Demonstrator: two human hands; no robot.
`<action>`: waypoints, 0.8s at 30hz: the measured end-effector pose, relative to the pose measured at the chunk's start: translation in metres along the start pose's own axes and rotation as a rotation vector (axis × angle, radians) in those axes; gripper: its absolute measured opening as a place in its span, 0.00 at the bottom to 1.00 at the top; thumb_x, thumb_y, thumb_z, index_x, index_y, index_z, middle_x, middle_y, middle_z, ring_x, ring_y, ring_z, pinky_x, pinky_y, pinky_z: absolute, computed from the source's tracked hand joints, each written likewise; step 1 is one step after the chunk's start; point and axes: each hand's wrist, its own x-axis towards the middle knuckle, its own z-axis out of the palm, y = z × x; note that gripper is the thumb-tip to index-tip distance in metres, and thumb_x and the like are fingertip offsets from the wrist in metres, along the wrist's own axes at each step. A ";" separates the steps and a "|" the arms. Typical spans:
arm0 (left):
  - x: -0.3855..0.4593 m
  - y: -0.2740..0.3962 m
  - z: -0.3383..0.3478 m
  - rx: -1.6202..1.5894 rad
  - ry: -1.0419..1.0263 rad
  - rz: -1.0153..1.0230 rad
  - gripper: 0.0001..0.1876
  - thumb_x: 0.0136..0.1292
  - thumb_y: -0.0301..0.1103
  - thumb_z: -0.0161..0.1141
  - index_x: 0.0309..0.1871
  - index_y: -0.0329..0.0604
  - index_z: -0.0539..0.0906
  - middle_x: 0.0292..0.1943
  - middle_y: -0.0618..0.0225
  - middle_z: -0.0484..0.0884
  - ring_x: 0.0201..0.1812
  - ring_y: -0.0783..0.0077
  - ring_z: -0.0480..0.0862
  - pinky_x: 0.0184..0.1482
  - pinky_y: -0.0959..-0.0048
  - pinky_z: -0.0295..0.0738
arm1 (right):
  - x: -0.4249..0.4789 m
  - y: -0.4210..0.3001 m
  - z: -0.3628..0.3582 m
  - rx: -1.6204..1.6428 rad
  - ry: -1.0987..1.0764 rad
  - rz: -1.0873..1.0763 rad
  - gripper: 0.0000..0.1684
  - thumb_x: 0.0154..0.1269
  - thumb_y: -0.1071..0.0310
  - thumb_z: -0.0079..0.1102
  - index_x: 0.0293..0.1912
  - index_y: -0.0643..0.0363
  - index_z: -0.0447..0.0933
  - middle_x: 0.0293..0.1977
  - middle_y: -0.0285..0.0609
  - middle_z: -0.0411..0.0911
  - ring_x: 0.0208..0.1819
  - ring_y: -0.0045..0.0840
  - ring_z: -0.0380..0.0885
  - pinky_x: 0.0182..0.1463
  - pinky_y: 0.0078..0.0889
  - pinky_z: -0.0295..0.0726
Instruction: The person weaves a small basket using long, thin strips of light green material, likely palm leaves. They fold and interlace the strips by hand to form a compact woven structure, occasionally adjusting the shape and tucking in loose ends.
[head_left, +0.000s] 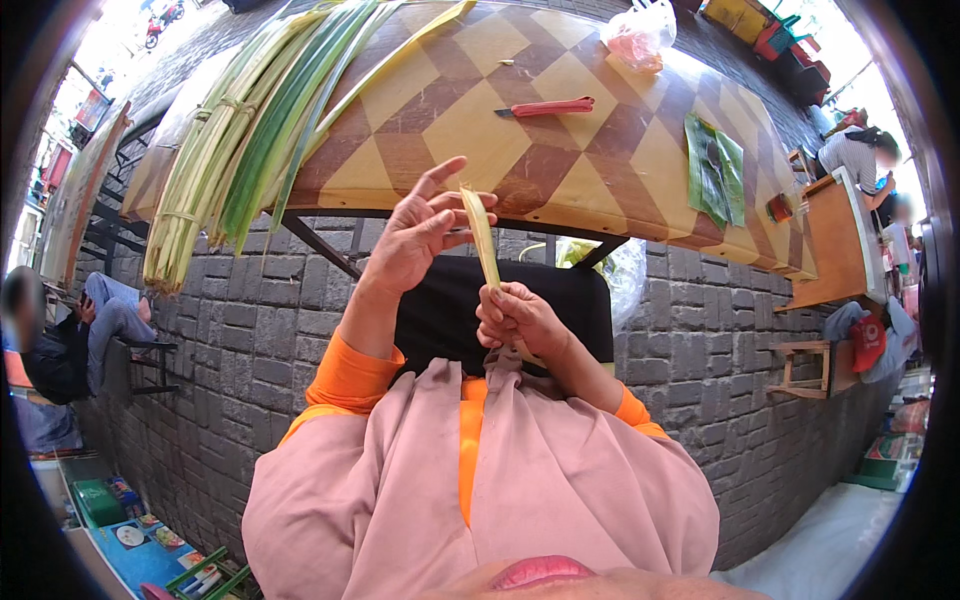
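Note:
My right hand (517, 319) pinches the lower part of a pale yellow-green leaf strip (481, 236), which stands up from the fingers. My left hand (424, 232) is raised beside the strip's upper end, fingers spread; whether they touch it is unclear. Tied bundles of long leaves (217, 150) lie at the left of the patterned table (480, 150), their cut ends hanging over the near edge. Beyond my hands a red-handled knife (551, 107) rests on the tabletop. A green leaf piece (714, 169) with a dark object on it lies farther right.
A plastic bag (641, 34) sits near the table's far edge, and a small dark red item (778, 208) near its right end. Below the table stands another clear bag (626, 277) with greens. People sit at both sides; a wooden stool (801, 367) stands at right.

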 end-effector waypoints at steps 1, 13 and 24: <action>0.001 -0.003 0.003 -0.014 -0.041 -0.023 0.36 0.64 0.40 0.60 0.71 0.41 0.55 0.54 0.46 0.77 0.53 0.54 0.81 0.52 0.64 0.80 | 0.000 -0.001 0.002 0.008 -0.006 0.011 0.21 0.73 0.53 0.46 0.26 0.54 0.65 0.14 0.26 0.55 0.13 0.12 0.52 0.24 0.20 0.60; -0.001 -0.012 0.004 -0.006 -0.111 -0.045 0.27 0.67 0.29 0.54 0.68 0.40 0.60 0.46 0.50 0.81 0.48 0.56 0.84 0.50 0.64 0.81 | -0.003 -0.002 0.003 0.082 -0.024 0.070 0.21 0.73 0.53 0.47 0.24 0.53 0.65 0.14 0.26 0.56 0.13 0.12 0.53 0.24 0.20 0.60; -0.001 -0.019 -0.003 0.090 -0.048 0.026 0.17 0.65 0.22 0.53 0.57 0.40 0.67 0.40 0.56 0.81 0.43 0.61 0.84 0.46 0.66 0.82 | 0.000 -0.001 0.000 0.064 0.018 0.084 0.21 0.73 0.54 0.48 0.25 0.54 0.66 0.14 0.26 0.56 0.13 0.12 0.54 0.24 0.19 0.61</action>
